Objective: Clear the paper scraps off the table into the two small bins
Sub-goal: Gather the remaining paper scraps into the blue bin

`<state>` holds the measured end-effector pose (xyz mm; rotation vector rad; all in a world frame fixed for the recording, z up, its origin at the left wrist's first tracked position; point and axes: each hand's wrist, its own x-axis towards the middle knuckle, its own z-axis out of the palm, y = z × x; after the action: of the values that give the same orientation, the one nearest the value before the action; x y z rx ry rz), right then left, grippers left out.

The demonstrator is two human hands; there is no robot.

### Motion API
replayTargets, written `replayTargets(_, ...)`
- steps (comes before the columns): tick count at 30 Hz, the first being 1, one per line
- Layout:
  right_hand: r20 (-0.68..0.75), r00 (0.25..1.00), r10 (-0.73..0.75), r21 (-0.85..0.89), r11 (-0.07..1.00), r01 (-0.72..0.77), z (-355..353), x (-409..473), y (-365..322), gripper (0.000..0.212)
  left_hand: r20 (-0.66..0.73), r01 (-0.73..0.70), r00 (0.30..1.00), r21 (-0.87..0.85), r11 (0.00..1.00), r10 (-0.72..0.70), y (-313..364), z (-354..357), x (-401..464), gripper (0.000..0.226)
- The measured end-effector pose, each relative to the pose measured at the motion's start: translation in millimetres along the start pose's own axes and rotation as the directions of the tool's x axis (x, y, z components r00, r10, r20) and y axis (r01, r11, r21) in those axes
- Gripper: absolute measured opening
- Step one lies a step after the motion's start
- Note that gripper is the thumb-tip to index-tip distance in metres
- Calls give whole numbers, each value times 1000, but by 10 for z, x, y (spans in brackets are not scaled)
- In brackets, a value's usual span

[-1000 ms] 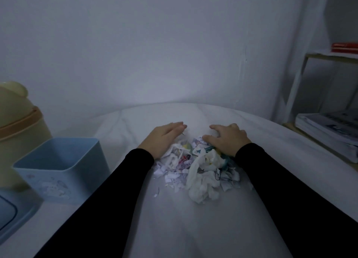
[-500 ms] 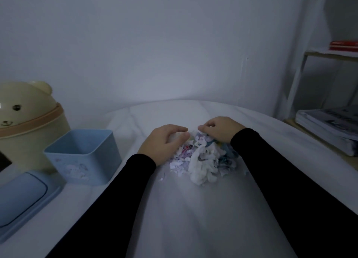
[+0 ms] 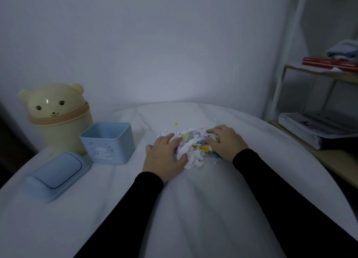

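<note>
**Op:** Far left on the table [image 3: 193,209] I see the bear bin [image 3: 58,118], lid on. Just beside it sits the blue bin [image 3: 108,142], open-topped, with a blue lid [image 3: 56,173] lying flat in front.

**Aide:** And the scraps?

**Op:** Mid-table, a heap of scraps [image 3: 190,150] between my hands. My left hand [image 3: 164,157] curls its fingers round that side of the heap; my right hand [image 3: 225,142] cups the other side, fingers bent over the paper.

**Aide:** How do I lift cleanly?

**Op:** I'd squeeze both palms inward and low before raising, or bits will likely spill. A few stray flecks [image 3: 175,124] lie beyond the heap.

**Aide:** Room to move?

**Op:** Open cloth leads left to the blue bin. Right, the table edge drops near a shelf [image 3: 319,75] and books [image 3: 317,126].
</note>
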<state>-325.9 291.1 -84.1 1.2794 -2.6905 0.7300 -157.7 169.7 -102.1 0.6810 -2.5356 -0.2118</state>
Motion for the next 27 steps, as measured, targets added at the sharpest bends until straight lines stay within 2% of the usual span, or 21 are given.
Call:
replayTargets(2, -93, 993, 76, -11, 997, -77, 23, -117, -31, 42, -51, 66, 997, 27, 997, -65, 45, -58, -87, 82)
replayTargets(3, -94, 987, 132, -2, 991, -133, 51, -158, -47, 45, -34, 109, 994, 15, 994, -108, 71, -70, -126, 82)
replayTargets(5, -5, 980, 199, 42, 979, -198, 111, -201, -87, 51, 79, 180, 980, 8, 984, -180, 119, -30, -177, 77)
replayTargets(7, 134, 983, 127, 61, 989, -136, 186, -219, -124, 54, 188, 199, 961, 49, 979, -205, 158, 45, -193, 73)
replayTargets(9, 176, 984, 3, 118, 993, -24, 241, -205, -145, 56, 195, 178, 964, 42, 983, -183, 146, 88, -149, 66)
replayTargets(10, 140, 989, -44, 153, 988, 22, 243, -195, -156, 56, 178, 164, 970, 18, 986, -165, 127, 92, -121, 63)
replayTargets(12, -25, 996, -91, 174, 980, 94, 203, -136, -165, 55, 153, 144, 979, -63, 988, -133, 67, 86, -33, 60)
replayTargets(15, -221, 974, -55, 241, 964, 109, 103, -3, -146, 58, 118, 116, 989, -200, 973, -93, -10, 34, 100, 79)
replayTargets(17, -227, 974, -13, 298, 951, 82, 100, 154, -86, 57, 61, 102, 994, -251, 963, -90, -54, 27, 222, 84)
replayTargets(20, -133, 991, 35, 309, 951, 7, 179, 450, 13, 61, -4, 140, 988, -424, 895, -156, -147, 68, 447, 72)
replayTargets(22, -37, 994, 99, 233, 969, -88, 232, 663, 76, 67, 19, 197, 972, -614, 764, -235, -215, 106, 631, 55)
replayTargets(23, 9, 991, 135, 139, 981, -135, 262, 754, 111, 69, 58, 230, 965, -661, 715, -256, -246, 125, 717, 54)
replayTargets(25, 78, 980, 184, -54, 982, -180, 310, 915, 162, 74, 157, 286, 958, -619, 732, -241, -284, 164, 884, 66)
replayTargets(27, 121, 966, 229, -131, 968, -214, 339, 1019, 183, 83, 269, 321, 939, -469, 823, -213, -282, 174, 1019, 69)
